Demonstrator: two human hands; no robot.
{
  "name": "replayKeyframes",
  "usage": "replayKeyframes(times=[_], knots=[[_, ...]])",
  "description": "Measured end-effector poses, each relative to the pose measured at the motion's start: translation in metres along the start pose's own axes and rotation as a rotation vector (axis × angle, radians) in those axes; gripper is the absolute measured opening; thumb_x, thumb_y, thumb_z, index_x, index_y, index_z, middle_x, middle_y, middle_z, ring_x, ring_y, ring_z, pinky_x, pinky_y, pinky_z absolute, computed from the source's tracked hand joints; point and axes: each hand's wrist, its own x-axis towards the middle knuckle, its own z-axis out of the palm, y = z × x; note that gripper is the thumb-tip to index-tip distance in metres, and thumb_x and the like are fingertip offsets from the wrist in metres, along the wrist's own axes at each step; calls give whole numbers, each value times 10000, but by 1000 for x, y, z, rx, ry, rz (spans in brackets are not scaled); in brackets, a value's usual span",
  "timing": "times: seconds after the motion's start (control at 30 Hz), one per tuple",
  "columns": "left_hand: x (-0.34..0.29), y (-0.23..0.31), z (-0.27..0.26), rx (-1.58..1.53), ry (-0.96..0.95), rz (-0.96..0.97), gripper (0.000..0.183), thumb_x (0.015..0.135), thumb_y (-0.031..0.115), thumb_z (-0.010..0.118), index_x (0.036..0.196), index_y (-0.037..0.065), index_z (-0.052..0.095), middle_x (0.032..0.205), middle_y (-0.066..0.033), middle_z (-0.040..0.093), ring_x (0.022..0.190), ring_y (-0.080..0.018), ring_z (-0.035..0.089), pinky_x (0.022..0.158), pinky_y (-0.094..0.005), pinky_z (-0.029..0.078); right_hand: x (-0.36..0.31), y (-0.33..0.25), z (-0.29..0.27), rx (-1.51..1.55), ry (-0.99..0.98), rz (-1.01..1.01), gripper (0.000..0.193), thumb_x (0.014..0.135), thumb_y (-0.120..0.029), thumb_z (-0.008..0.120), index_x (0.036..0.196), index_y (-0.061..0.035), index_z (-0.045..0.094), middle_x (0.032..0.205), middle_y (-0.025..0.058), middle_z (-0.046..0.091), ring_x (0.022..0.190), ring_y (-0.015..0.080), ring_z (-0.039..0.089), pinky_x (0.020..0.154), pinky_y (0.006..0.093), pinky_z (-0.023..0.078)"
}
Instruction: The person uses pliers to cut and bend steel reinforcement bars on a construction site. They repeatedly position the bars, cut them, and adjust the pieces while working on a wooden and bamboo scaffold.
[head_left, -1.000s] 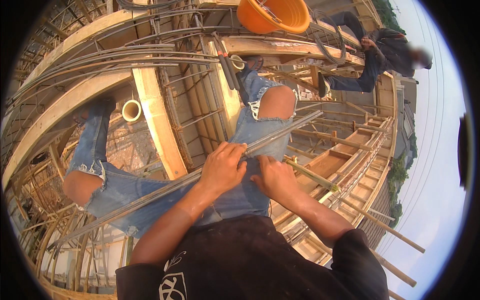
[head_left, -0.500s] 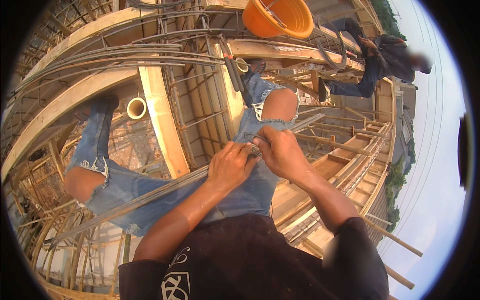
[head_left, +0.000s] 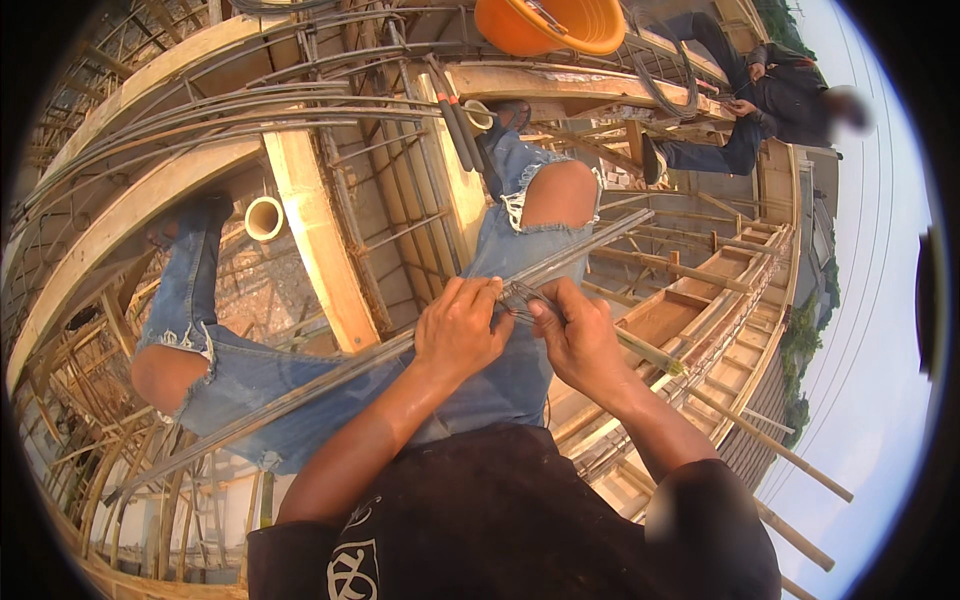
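A bundle of thin metal rods point(head_left: 590, 243) lies slantwise across my lap. My left hand point(head_left: 460, 325) is closed around it near the middle. Just right of those fingers, thin tie wire point(head_left: 520, 297) loops around the rods. My right hand point(head_left: 582, 335) pinches the wire between thumb and fingers. Part of the wire and rods is hidden behind my fingers. Ahead of my hands, a long-handled cutter point(head_left: 460, 130) with dark grips leans by a wooden beam, near my right foot.
An orange bucket point(head_left: 550, 25) stands ahead, with a tool inside. Long rebars point(head_left: 250, 105) lie across timber formwork point(head_left: 315, 235). A pipe end point(head_left: 264, 218) sticks up between my legs. A co-worker point(head_left: 790, 95) sits at the far right. Openings between beams drop to rubble below.
My right hand has moved slightly right and down, drawing the wire out from the rods. More of the rods' right end shows. The co-worker's hands have shifted.
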Motion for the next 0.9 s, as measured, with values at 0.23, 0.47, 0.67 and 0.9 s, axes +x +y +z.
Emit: replayKeyframes(times=[0.23,0.47,0.67,0.9], knots=[[-2,3,-7,-16,-80,12,405,707,166,721,1065,-8,645,1021,-104,645,931,-259,608,731,-367,540,-15,3,25,-108,84,-236,139,860,-40,649,970,7,577,683,185,642,597,335,651,518,344,488],[-4,-1,-4,-16,-70,40,328,742,162,682,1020,-12,658,1014,-109,640,904,-263,600,713,-378,525,60,-7,15,-20,-38,-68,181,860,-129,628,865,52,612,668,254,606,646,413,627,590,444,486],[2,8,-7,-110,-47,-38,234,800,198,655,920,-2,675,938,-106,665,863,-292,613,714,-407,509,96,8,13,-15,-253,33,332,909,-255,612,879,75,625,570,165,607,538,222,653,510,359,485],[13,3,-11,-276,-95,-252,224,838,232,627,790,22,690,826,-134,672,806,-334,631,697,-402,493,61,11,-14,615,-346,339,456,945,-411,559,1010,37,617,721,118,648,567,140,623,489,260,485]])
